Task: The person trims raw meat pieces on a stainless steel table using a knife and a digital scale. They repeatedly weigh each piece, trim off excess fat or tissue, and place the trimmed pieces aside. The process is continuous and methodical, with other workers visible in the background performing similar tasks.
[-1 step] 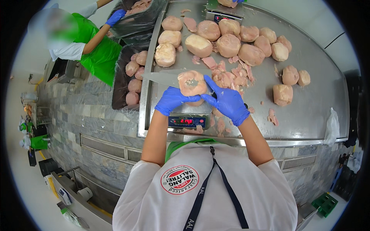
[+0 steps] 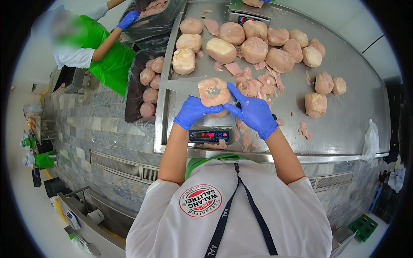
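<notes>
Fingers of both gloved hands, left hand (image 2: 194,111) and right hand (image 2: 254,112), grip 1 meat portion (image 2: 214,91) above the scale (image 2: 211,131).

A rounded, pale pink lump of raw meat (image 2: 214,91) sits on a small digital scale (image 2: 211,134) with a lit red display. The scale stands at the near edge of the steel table, gloved fingers touching the lump's sides.

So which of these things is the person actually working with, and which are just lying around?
In use:
- left hand and right hand
- meat portion held over the scale
- knife

Lying about:
- shaped meat lumps
- meat scraps
- lined crate
- second scale
</notes>
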Demonstrator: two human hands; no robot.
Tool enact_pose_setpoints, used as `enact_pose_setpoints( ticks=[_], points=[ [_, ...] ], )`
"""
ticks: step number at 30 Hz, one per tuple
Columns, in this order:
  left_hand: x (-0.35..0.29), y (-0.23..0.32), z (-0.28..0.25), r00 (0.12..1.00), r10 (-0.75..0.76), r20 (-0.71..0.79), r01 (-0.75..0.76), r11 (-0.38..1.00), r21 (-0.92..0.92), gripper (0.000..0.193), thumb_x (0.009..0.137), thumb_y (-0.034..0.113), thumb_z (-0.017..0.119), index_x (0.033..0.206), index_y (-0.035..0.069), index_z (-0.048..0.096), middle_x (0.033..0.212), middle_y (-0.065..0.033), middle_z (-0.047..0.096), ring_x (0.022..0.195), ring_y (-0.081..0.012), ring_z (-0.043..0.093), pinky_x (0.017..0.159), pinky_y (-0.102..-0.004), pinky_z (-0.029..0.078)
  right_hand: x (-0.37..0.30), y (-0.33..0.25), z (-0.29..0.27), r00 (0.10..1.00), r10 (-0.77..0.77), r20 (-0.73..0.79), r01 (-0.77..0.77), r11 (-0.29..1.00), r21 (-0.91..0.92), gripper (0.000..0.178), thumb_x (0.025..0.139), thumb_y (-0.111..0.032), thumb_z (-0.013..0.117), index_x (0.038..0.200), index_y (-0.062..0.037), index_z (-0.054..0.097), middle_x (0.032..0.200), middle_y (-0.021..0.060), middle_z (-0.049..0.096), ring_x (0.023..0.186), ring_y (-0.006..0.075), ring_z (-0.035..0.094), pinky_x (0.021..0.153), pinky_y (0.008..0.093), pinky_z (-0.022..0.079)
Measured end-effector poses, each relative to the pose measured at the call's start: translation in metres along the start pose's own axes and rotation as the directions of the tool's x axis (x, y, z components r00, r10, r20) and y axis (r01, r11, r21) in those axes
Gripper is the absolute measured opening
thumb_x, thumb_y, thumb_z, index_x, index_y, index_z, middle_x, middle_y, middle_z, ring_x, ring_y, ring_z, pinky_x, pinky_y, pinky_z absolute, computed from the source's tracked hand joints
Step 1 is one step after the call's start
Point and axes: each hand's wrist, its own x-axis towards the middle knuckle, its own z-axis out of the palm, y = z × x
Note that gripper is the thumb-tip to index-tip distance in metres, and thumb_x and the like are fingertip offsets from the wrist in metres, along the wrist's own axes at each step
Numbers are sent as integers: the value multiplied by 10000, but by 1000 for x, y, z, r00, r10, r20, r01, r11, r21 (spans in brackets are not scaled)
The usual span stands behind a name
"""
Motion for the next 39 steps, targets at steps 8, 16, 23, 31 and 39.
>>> enact_pose_setpoints(
  ticks=[8,16,23,31,39],
  points=[
    [19,-19,13,864,478,-160,-504,822,-267,887,584,275,914,1357,30,555,1288,-147,618,1220,-253,591,1028,-381,475,33,13,-2,998,-43,53,24,946,323,700,962,-591,539,1501,-154,444,1061,200,714,958,364,694,831,456,533],
    [15,-14,-9,871,470,144,-433,872,-228,1131,573,261,933,1518,30,355,1474,-152,465,1384,-273,434,1162,-377,346,3,48,-2,964,-86,250,-67,835,546,656,988,-499,575,1526,-151,436,1181,132,684,1075,250,645,989,361,470],
    [25,-5,-17,845,490,215,-500,866,-9,1164,579,311,943,1526,21,331,1499,-184,422,1413,-289,396,1180,-386,317,54,47,28,985,-86,147,-31,758,652,686,962,-548,584,1498,-133,473,1159,149,709,1016,252,666,920,355,490],
    [9,-59,-17,835,535,-128,-549,821,-153,1388,584,346,966,1620,93,77,1626,-150,222,1480,-343,277,1184,-449,300,9,126,74,873,487,-32,-317,615,722,870,924,-574,624,1550,-37,344,1117,167,731,904,339,713,807,430,540],
    [-34,-87,-46,907,320,-275,-421,733,-535,1104,800,181,827,1625,114,96,1652,-119,172,1482,-345,261,1144,-466,343,-90,208,85,739,654,-160,-556,726,404,914,937,-434,649,1594,-63,133,966,280,712,887,446,694,793,490,531]
  ],
)
